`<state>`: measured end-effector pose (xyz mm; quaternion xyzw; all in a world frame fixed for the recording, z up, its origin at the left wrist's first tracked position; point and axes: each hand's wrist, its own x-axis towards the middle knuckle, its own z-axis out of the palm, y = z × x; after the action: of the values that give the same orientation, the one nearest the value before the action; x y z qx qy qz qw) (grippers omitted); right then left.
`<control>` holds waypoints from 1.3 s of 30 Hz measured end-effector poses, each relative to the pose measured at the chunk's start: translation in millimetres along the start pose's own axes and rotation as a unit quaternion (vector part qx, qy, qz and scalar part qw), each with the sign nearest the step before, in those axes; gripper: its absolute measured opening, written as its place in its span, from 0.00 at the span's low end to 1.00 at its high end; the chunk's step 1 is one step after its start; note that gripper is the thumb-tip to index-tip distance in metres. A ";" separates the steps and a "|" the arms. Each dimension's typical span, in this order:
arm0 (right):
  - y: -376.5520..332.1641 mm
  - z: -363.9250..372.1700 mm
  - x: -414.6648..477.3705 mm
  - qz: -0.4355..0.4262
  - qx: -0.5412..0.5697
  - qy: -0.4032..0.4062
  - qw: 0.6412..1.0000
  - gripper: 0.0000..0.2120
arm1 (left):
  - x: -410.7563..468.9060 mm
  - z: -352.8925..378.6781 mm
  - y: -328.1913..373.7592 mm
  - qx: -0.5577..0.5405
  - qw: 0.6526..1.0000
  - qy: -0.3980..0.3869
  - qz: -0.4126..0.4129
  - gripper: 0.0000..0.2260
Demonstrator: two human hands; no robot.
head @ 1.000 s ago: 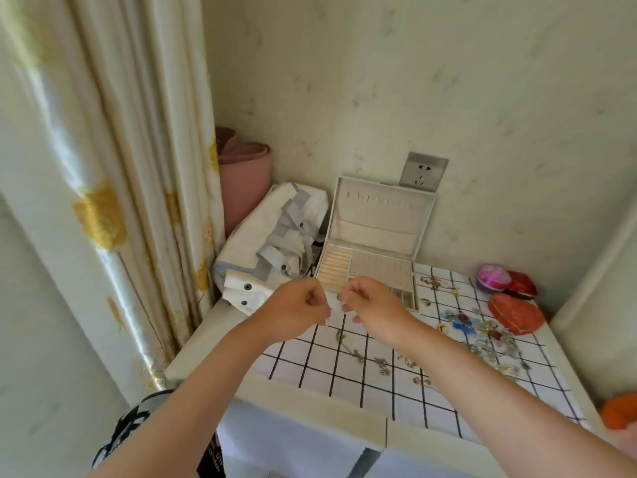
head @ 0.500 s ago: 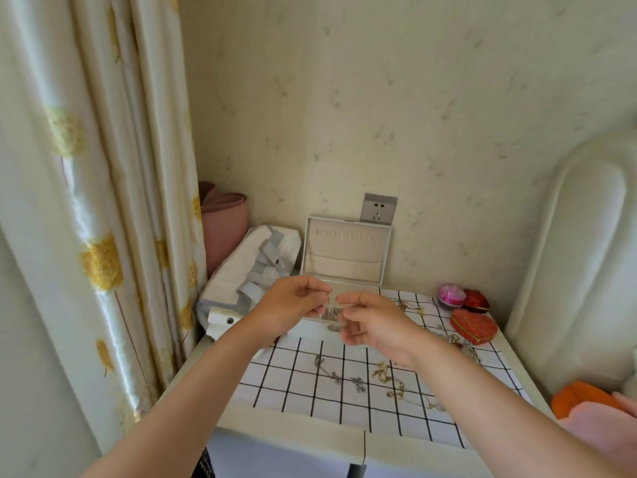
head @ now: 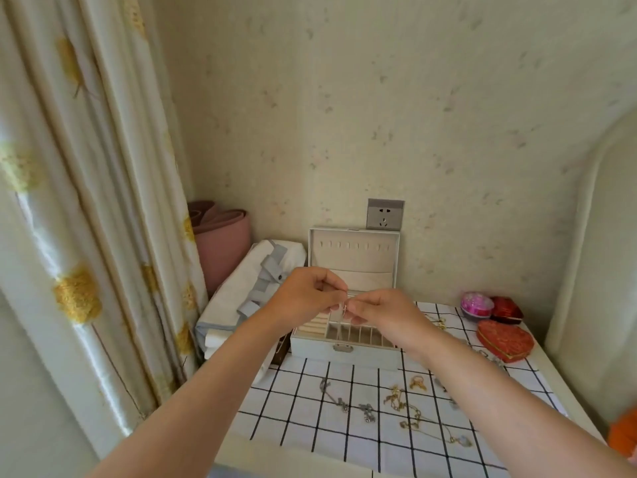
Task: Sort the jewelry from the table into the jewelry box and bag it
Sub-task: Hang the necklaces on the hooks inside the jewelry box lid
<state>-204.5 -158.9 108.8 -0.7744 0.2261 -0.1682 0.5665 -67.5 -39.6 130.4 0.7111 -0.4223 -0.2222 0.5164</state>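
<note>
An open white jewelry box stands at the back of the table, its lid upright against the wall. Above its slotted tray, my left hand and my right hand meet fingertip to fingertip. Both pinch a small thin silver piece of jewelry that hangs between them. On the checked cloth in front lie silver chains and gold chains. A white and grey bag lies to the left of the box.
Red heart-shaped boxes and a pink round case sit at the right back. A pink roll stands in the corner by the curtain. A wall socket is above the box lid. A padded headboard borders the right.
The camera has tilted upward, so the table sits lower in view. My hands have risen slightly and stay together over the box, still working on the small piece.
</note>
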 end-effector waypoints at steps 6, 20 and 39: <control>13.9 -7.8 34.9 0.013 -0.013 -0.011 1.000 0.07 | 31.1 4.3 -20.4 -0.026 0.999 -0.020 -0.013 0.03; 41.3 -10.6 57.8 0.084 0.033 -0.036 0.995 0.22 | 46.7 12.0 -56.1 0.108 0.986 -0.125 -0.015 0.04; 56.1 -12.2 64.6 0.055 0.249 -0.067 0.965 0.17 | 61.9 14.7 -90.5 -0.219 0.966 -0.089 -0.107 0.08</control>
<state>-165.3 -217.9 59.2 -0.6045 0.1807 -0.1361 0.7638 -11.2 -89.1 49.0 0.5990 -0.3285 -0.4260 0.5932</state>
